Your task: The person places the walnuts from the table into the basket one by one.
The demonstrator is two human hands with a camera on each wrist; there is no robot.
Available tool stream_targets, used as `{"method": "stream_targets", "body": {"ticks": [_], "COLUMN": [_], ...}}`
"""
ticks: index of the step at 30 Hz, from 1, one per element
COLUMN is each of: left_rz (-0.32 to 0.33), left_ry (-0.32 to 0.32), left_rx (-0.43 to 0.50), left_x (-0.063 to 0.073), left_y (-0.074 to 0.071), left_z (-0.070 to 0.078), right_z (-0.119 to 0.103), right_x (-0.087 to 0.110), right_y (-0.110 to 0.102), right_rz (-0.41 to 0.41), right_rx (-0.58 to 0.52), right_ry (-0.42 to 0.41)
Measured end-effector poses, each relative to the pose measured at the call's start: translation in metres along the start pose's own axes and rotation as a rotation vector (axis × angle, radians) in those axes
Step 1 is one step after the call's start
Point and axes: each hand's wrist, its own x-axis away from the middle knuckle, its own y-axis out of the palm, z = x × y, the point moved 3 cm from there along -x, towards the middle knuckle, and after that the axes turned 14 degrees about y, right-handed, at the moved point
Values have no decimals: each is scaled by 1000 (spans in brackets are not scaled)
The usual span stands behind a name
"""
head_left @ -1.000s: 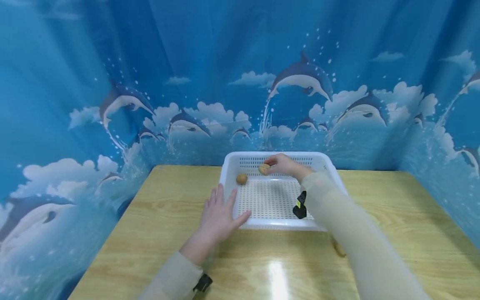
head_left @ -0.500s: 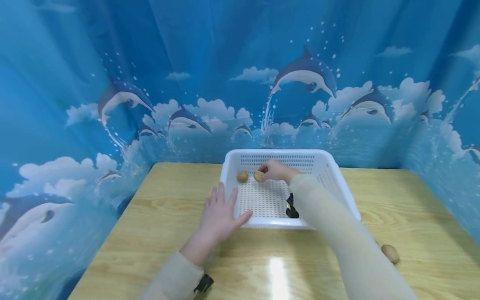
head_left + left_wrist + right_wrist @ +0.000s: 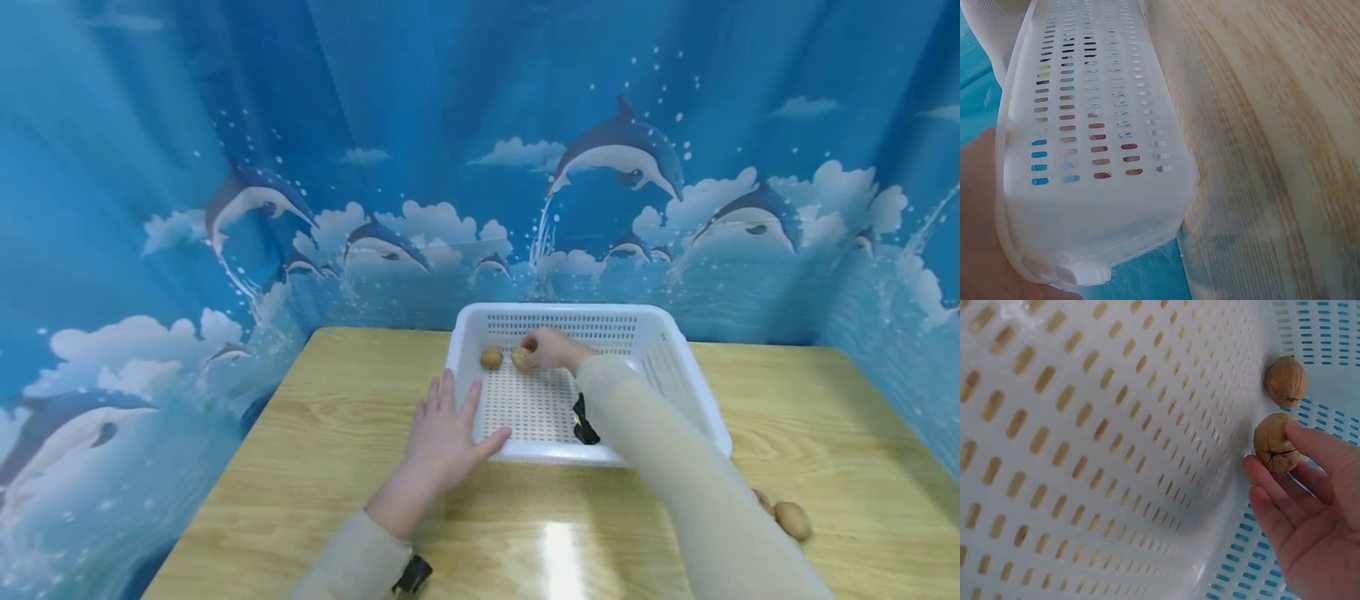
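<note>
From the head view, the right hand (image 3: 553, 347) reached into the white slotted plastic basket (image 3: 555, 452), its arm slanting in over the basket's near right part and its fingers towards the far left corner. Only the right wrist view showed clearly what it held: a cracked walnut (image 3: 1277, 442) pinched between thumb and fingertips, with a dark star-shaped split turned towards that camera. The shell looked slightly elongated, but which way its long axis ran could not be told for sure, nor whether it touched the basket's floor. A second walnut (image 3: 1285, 382) sat just beside it, further left inside the basket. The left hand (image 3: 446, 442) was spread wide at the basket's left rim, fingers straight and pointing away from the person, thumb towards the near left corner. The left wrist view added the basket's outer wall, with rows of slots, standing on the wooden bench (image 3: 337, 417). The head view alone showed two loose walnuts (image 3: 792, 521) right of the basket, one partly hidden by the sleeve (image 3: 675, 475).
</note>
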Motion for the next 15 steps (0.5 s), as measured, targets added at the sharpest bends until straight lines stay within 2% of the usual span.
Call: {"method": "stream_targets", "body": {"ticks": [7, 15], "left_rz": [13, 1], "left_ry": [4, -10], "left_rx": [1, 0], "left_x": [1, -1], "left_y": [3, 2], "left_z": [1, -1], "right_z": [4, 11], "right_x": [8, 35], "right_y": [-8, -50], "right_rz": [-7, -48], "right_rx": [-42, -132], "right_ry": [2, -48]}}
